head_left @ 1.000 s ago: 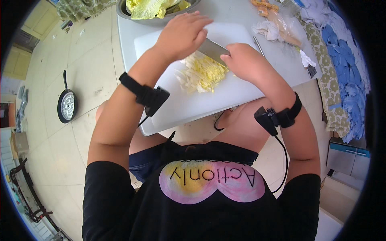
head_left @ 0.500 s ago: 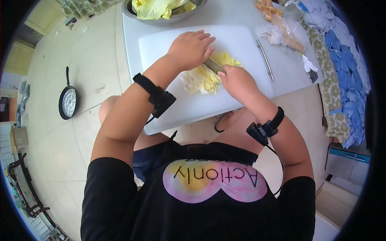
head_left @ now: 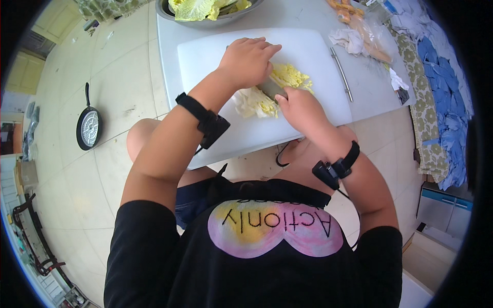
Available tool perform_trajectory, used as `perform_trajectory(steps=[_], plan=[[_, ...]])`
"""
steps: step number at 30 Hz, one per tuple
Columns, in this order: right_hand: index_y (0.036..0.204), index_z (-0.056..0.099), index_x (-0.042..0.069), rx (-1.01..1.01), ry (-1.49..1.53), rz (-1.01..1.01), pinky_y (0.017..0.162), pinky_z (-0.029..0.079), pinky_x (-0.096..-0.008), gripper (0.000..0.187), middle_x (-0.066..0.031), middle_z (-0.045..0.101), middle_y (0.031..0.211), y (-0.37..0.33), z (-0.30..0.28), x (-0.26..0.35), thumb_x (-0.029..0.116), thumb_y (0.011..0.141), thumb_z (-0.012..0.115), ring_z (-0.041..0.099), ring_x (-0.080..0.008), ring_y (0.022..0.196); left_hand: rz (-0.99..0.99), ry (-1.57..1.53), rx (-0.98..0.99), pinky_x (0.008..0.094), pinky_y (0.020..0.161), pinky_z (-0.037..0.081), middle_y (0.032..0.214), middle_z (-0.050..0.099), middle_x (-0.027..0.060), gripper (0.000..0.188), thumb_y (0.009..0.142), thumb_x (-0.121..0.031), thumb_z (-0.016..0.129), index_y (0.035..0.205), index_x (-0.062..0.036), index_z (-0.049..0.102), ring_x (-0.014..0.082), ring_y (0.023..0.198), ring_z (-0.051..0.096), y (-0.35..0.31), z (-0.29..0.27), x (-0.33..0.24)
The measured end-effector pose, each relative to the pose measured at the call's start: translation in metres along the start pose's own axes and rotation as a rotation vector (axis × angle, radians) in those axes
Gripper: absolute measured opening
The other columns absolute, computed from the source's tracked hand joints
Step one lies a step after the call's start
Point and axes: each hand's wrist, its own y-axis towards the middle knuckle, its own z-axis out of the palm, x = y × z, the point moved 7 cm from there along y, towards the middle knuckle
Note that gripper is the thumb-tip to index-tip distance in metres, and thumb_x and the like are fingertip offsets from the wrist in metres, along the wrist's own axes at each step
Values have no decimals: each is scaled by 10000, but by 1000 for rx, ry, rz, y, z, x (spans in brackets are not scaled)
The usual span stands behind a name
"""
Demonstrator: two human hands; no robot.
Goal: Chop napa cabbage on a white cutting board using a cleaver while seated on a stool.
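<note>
The person's right grip (head_left: pixel 303 109) is curled round the near end of a flat, grey metal knife (head_left: pixel 273 90), pinching it between thumb and fingers; the handle is covered. The left grip (head_left: pixel 248 61) is spread palm down over the blade's far part, fingers stretched out; how hard it presses cannot be told. Between the two grips the blade cuts across shredded cabbage (head_left: pixel 252 103): limp, whitish strips below the left grip, crinkled yellow ones just above the right grip. Beneath lies a smooth, white, rectangular cutting board (head_left: pixel 321 64) on a white desk (head_left: pixel 372 84). Beyond the left grip, a round grey metal bowl (head_left: pixel 208 23) holds broad, ruffled yellow-green leaves (head_left: pixel 197 9). Right of the right grip lie a slim silvery metal rod (head_left: pixel 342 74) and, farther off, a wrinkled, clear plastic bag (head_left: pixel 379 38).
</note>
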Motion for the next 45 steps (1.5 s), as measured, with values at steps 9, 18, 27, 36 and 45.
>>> perform_trajectory(steps=[9,18,27,36,45], plan=[[959,637,-36,83,-161,-104,770,509,-508,306,-236,674,850,16,-35,28,250,968,528,654,-420,848,-77,-192,-11,454,984,468,1286,605,181,482,816,-105,506,1283,-176,603,347,1164,578,8,-11,23],[1028,615,-14,51,-76,3,788,506,-517,291,-234,677,886,6,-6,9,256,969,524,653,-422,868,-77,-73,142,450,995,459,1263,615,153,448,825,-139,534,1266,-150,608,342,1152,583,3,0,11],[975,604,-26,160,-131,-95,774,503,-518,281,-257,661,850,1,-13,31,247,963,541,640,-439,834,-52,-161,63,432,992,463,1243,628,129,448,834,-133,506,1271,-158,604,330,1169,569,-14,-14,13],[985,637,0,33,-164,-166,737,520,-499,239,-203,681,836,-3,-7,28,212,958,530,667,-396,810,-35,31,26,442,1031,441,1300,598,147,489,824,-119,530,1307,-176,579,331,1247,528,-20,-15,10],[956,654,-8,198,-164,-81,767,511,-494,267,-216,683,868,4,-16,32,230,961,535,662,-397,846,-94,-149,66,448,1053,420,1274,611,117,452,830,-108,488,1267,-147,601,318,1258,519,-17,-12,19]])
